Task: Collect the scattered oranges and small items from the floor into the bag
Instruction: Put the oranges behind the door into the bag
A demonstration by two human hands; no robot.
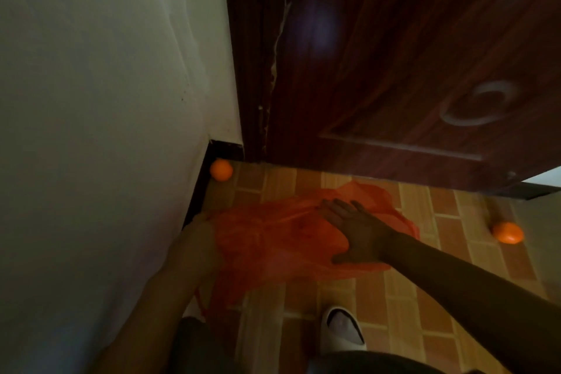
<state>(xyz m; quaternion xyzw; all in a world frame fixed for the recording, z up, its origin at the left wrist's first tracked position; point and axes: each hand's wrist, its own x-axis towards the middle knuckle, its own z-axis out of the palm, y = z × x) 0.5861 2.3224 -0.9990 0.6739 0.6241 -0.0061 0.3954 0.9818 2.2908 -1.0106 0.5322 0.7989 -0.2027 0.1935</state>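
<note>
An orange plastic bag lies crumpled over the tiled floor in front of me. My right hand reaches onto it with straight, spread fingers and touches its upper side. My left hand is at the bag's left edge, mostly hidden behind the translucent plastic, so its grip cannot be made out. One orange rests in the corner where the wall meets the door frame. A second orange lies on the floor at the right.
A white wall runs along the left with a dark skirting. A dark wooden door stands ahead. My foot in a white slipper is on the brick-pattern floor below the bag.
</note>
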